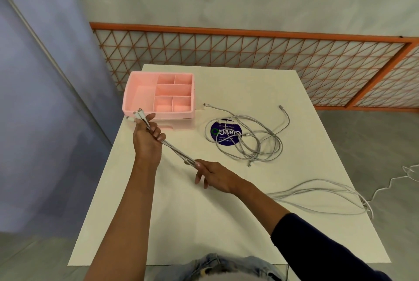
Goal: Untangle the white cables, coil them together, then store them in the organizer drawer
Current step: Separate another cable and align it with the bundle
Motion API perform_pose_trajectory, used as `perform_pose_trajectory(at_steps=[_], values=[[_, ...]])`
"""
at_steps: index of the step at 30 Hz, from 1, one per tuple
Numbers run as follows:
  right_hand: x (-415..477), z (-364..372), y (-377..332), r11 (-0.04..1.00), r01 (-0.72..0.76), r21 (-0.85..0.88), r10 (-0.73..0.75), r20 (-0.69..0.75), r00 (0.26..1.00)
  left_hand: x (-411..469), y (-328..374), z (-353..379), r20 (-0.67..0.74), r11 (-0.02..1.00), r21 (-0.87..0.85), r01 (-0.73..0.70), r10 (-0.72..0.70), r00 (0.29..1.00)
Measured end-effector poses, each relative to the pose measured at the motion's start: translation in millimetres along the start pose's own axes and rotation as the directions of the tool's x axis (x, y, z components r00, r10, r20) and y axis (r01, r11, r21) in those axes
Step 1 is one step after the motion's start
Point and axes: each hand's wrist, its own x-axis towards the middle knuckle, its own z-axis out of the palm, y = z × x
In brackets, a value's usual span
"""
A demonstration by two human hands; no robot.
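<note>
My left hand [147,136] is shut on a bundle of white cables [178,152] near their plug ends, which stick out above my fingers beside the pink organizer [136,97]. The bundle runs taut down to my right hand [214,175], which pinches it. Past my right arm the same cables [322,192] trail in long loops to the table's right edge and over it. A second, tangled heap of white cables [254,142] lies in the middle of the table. The organizer's drawer [181,124] sits at its lower front; it looks closed.
The white table [181,224] ends close to the organizer's left side. A round purple sticker [224,134] lies under the tangled heap. An orange lattice fence [249,51] stands behind the table. One more white cable [396,181] lies on the floor at right.
</note>
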Motion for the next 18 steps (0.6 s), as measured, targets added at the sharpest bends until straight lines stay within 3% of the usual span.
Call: perform_pose_trajectory(at_steps=[5,12,18], values=[[-0.8,-1.6,4.3,0.999,0.025,0.040,-0.024,-0.014,1.000,3.3,-3.0,-6.6,0.062,0.994,-0.092,0.059,-0.054,0.997],[-5.6,-0.8,10.0,0.991,0.124,-0.038,-0.128,-0.111,0.986,5.4,-2.4,-6.8,0.055,0.973,-0.202,0.107,-0.098,0.994],[-8.3,-1.2,6.5,0.996,0.041,-0.084,-0.047,-0.064,0.997,5.9,-0.2,-4.7,-0.009,0.983,-0.159,0.092,-0.095,0.995]])
